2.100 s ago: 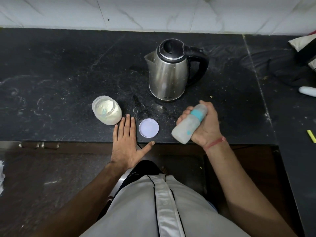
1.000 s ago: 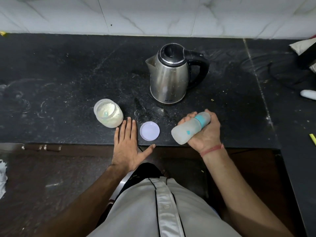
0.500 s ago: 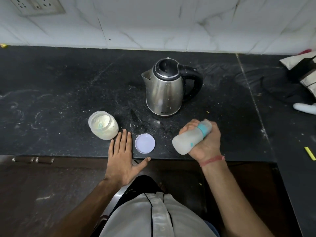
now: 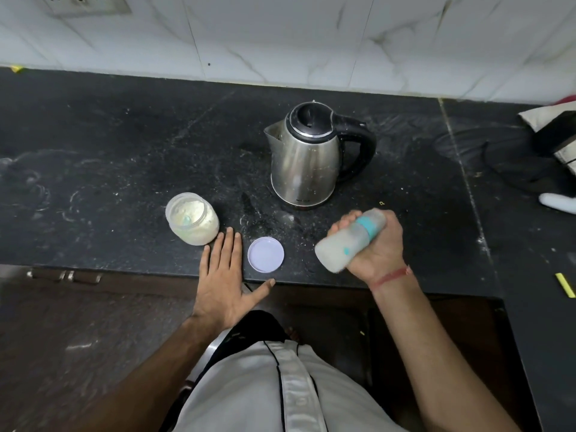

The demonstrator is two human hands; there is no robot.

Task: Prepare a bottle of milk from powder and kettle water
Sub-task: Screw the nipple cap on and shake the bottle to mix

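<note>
Above the worktop (image 4: 109, 145) edge, the right hand (image 4: 378, 247) grips a tilted, blurred baby bottle (image 4: 346, 241). The left hand (image 4: 223, 275) lies flat and released between the open powder jar (image 4: 191, 222) and its lid (image 4: 266, 254). The kettle (image 4: 307, 157) stands beyond both hands.

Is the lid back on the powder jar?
No, the powder jar stands open, and its lid lies flat on the counter beside the left hand.
</note>
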